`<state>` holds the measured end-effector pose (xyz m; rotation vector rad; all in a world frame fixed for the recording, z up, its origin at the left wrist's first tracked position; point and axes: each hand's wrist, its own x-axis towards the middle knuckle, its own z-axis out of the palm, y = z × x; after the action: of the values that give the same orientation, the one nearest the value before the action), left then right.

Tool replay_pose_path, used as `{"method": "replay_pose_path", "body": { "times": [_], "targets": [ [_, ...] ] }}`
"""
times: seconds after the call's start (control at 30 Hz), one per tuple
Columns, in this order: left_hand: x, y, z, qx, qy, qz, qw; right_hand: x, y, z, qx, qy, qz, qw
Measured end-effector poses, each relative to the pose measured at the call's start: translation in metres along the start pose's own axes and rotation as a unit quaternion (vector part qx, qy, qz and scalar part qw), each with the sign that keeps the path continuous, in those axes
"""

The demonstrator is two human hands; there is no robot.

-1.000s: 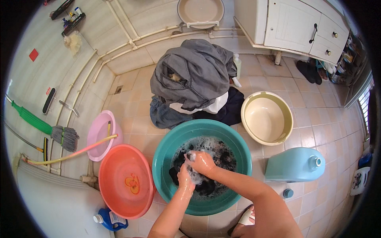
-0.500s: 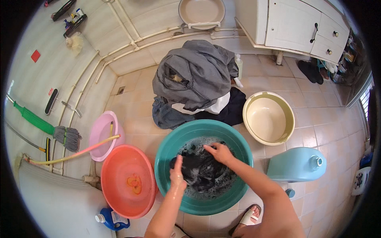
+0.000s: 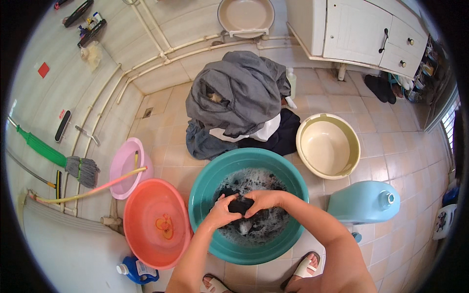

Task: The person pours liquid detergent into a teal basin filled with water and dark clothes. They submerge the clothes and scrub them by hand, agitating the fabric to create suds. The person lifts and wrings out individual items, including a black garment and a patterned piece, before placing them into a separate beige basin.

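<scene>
A large teal basin [image 3: 199, 195] holds sudsy water and soaked black cloth [image 3: 240, 207]. Both my hands are over the middle of it, close together. With fingers curled round a bunch of the cloth, my left hand [image 3: 223, 213] grips its left side. On the other side my right hand [image 3: 261, 201] pinches the same bunch between thumb and fingers. The rest of the dark cloth lies partly under the foam, so its shape and kind are hidden.
Beyond the basin rises a heap of grey and dark clothes [image 3: 234, 93]. An orange-red basin [image 3: 156, 205] and a pink basin [image 3: 119, 166] stand left. To the right are a cream basin [image 3: 327, 146] and an uncapped light-blue jug [image 3: 364, 202]. A blue bottle [image 3: 139, 271] sits lower left.
My hands have come together from opposite sides of the cloth. They now grip a gathered bunch, and more foamy water shows at the far side of the basin.
</scene>
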<state>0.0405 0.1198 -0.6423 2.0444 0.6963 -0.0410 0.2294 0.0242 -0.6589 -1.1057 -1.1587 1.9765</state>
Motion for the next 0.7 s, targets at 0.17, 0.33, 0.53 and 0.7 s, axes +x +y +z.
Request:
{"method": "replay_pose_path", "body": {
  "times": [0.17, 0.33, 0.53, 0.7],
  "targets": [
    [-0.001, 0.011, -0.005, -0.048, 0.07, 0.022, 0.996, 0.013, 0.015, 0.022, -0.167, 0.213, -0.248, 0.93],
    [-0.001, 0.012, -0.005, -0.277, 0.172, -0.087, 0.941, 0.025, 0.022, 0.037, -0.09, 0.365, -0.287, 0.881],
    [-0.01, 0.012, -0.016, -0.566, 0.115, -0.156, 0.801, 0.039, 0.057, 0.024, 0.119, 0.264, -0.108, 0.951],
    [-0.013, 0.0, -0.02, -0.59, 0.102, -0.168, 0.783, 0.018, 0.028, 0.016, 0.29, 0.314, -0.092, 0.9]
  ]
}}
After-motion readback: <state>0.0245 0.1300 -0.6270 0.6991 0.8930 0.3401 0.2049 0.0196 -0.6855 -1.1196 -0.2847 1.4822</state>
